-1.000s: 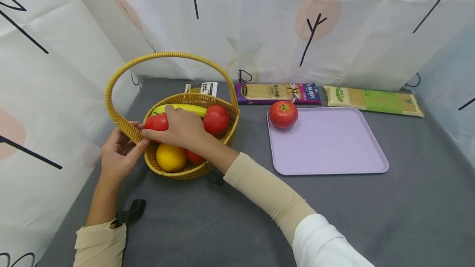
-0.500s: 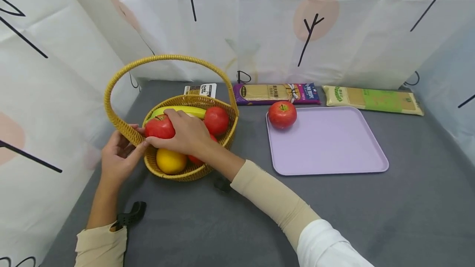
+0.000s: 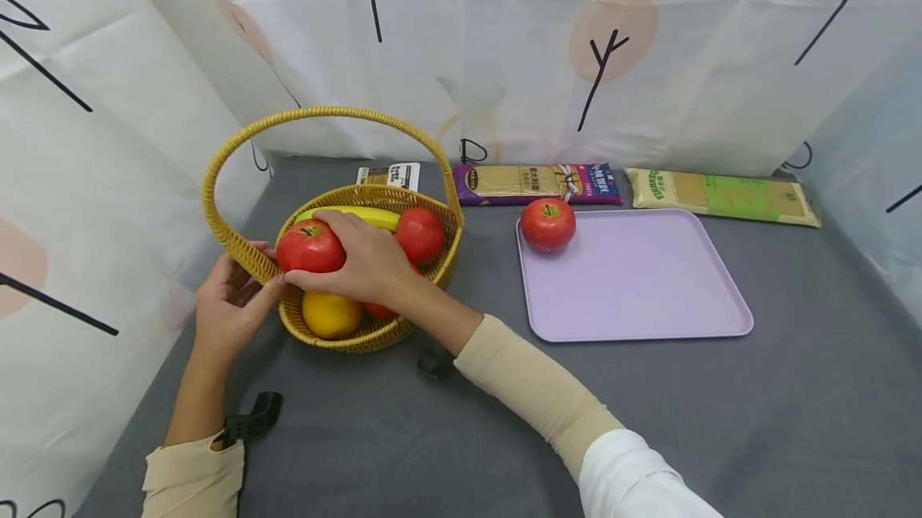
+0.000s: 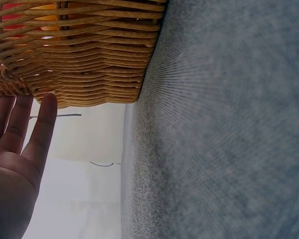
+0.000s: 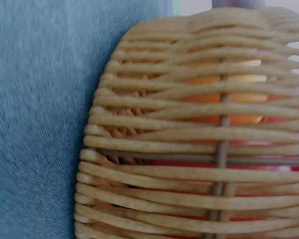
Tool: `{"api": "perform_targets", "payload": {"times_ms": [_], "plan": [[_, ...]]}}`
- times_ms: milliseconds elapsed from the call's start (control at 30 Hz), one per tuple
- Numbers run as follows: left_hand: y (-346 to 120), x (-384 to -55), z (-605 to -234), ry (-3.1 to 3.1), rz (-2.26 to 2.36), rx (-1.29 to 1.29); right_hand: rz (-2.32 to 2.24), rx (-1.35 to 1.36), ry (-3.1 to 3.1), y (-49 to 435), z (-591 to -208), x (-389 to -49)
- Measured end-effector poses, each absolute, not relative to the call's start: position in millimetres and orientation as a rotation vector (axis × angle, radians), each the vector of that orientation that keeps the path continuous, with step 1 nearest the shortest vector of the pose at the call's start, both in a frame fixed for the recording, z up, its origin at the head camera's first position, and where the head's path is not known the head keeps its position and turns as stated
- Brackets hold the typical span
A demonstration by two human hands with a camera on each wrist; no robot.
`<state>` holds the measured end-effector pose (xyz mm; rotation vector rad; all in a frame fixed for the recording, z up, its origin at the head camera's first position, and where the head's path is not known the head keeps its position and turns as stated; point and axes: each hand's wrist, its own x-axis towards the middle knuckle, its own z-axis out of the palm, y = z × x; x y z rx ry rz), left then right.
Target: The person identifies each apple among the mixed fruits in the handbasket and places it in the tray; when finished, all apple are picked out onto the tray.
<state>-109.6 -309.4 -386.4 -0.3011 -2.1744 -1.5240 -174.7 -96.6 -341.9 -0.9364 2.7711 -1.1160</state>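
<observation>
A yellow wicker basket (image 3: 360,339) with a tall arched handle stands at left on the grey table. My left hand (image 3: 232,303) holds it by the foot of the handle, thumb in front and fingers behind; the left wrist view has these fingers (image 4: 43,122) against the weave. Inside the basket, my right hand (image 3: 370,258) grips a red apple (image 3: 310,247) at the left rim, thumb below it and fingers behind. A banana (image 3: 370,217), an orange (image 3: 332,315) and other red fruit (image 3: 420,235) lie around it, partly covered by the hand. The right wrist view shows only basket weave (image 5: 189,174).
A lilac tray (image 3: 641,278) lies to the right, with another red apple (image 3: 548,224) on its far left corner. Behind it are a purple pasta pack (image 3: 536,184) and a green noodle pack (image 3: 723,196). A labelled packet (image 3: 390,174) sits behind the basket. Patterned cloth walls border the table.
My right hand has drawn the red apple up and slightly toward me, so more of it shows above the rim. The left hand stays at the handle.
</observation>
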Motion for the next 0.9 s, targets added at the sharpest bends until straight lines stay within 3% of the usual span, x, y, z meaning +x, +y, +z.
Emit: {"api": "perform_targets", "payload": {"times_ms": [467,900], "plan": [[-310.7,-110.4,-388.3,-2.137,-1.572,-0.339,-1.221,-1.311,2.853,-55.0,-339.0,-156.0],[-310.4,-111.7,-389.0,-2.076,-1.640,-0.382,-1.385,-1.269,2.924,5.0,-330.1,-148.6]]}}
